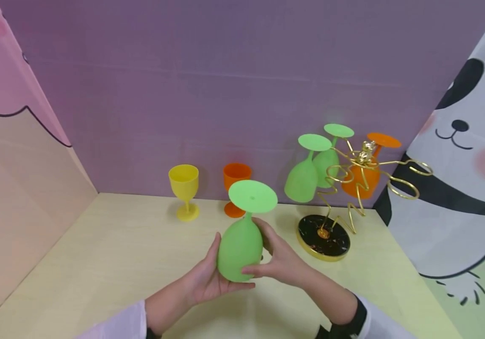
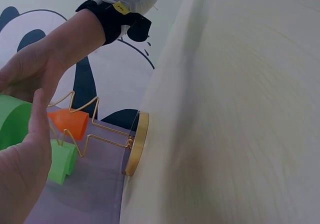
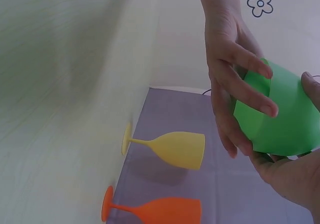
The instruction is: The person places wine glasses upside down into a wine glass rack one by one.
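A green goblet (image 1: 240,248) is held upside down above the table, its round foot on top and its bowl below. My right hand (image 1: 286,262) grips the bowl from the right, thumb across the front and fingers behind. From the left my left hand (image 1: 205,281) cups the bowl, thumb along its side and fingers stretched under the rim. In the right wrist view, fingertips of the left hand (image 3: 235,76) reach over the goblet's open rim. To the right stands a gold wire rack (image 1: 323,238) with two green goblets (image 1: 301,182) and an orange goblet (image 1: 362,181) hanging upside down.
Against the purple back wall (image 1: 183,108), a yellow goblet (image 1: 184,184) and another orange goblet (image 1: 236,173) stand upright on the pale table (image 1: 115,254). Gold wire loops (image 1: 403,189) stick out to the rack's right. Printed panels border both sides.
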Action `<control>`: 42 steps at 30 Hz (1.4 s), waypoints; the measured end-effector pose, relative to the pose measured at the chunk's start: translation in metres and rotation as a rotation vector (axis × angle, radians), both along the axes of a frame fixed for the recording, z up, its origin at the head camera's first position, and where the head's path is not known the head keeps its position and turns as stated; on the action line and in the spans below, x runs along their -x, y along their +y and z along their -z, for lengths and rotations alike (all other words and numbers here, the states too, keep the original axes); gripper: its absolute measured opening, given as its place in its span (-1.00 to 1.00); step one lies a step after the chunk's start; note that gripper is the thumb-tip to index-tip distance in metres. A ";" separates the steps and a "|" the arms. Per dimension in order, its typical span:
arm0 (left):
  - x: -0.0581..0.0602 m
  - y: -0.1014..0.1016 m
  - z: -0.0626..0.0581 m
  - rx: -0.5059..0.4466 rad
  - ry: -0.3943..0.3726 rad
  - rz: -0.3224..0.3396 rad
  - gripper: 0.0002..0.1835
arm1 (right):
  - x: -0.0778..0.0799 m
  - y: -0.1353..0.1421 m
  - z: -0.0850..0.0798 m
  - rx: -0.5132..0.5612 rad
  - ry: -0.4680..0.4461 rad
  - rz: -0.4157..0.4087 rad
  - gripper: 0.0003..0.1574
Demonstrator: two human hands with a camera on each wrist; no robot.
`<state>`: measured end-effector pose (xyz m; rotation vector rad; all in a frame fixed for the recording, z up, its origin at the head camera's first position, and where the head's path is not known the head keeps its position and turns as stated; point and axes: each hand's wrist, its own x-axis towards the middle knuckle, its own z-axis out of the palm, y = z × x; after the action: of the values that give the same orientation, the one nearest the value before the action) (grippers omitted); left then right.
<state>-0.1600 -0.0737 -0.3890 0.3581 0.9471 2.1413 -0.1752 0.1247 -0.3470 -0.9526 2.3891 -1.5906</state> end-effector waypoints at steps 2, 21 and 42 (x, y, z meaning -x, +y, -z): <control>0.001 0.000 -0.001 -0.005 0.013 0.016 -0.09 | 0.001 0.000 -0.001 0.007 0.005 0.000 0.27; 0.023 -0.030 -0.029 0.252 0.277 -0.306 -0.32 | 0.027 0.018 -0.018 -0.011 0.115 0.172 0.27; 0.108 -0.105 -0.078 0.881 0.802 -0.888 -0.18 | 0.056 0.054 -0.048 0.020 0.064 0.377 0.31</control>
<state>-0.2681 -0.1785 -0.3110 0.3733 2.7747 1.9678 -0.2316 0.1789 -0.2985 -0.5856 2.7280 -1.7230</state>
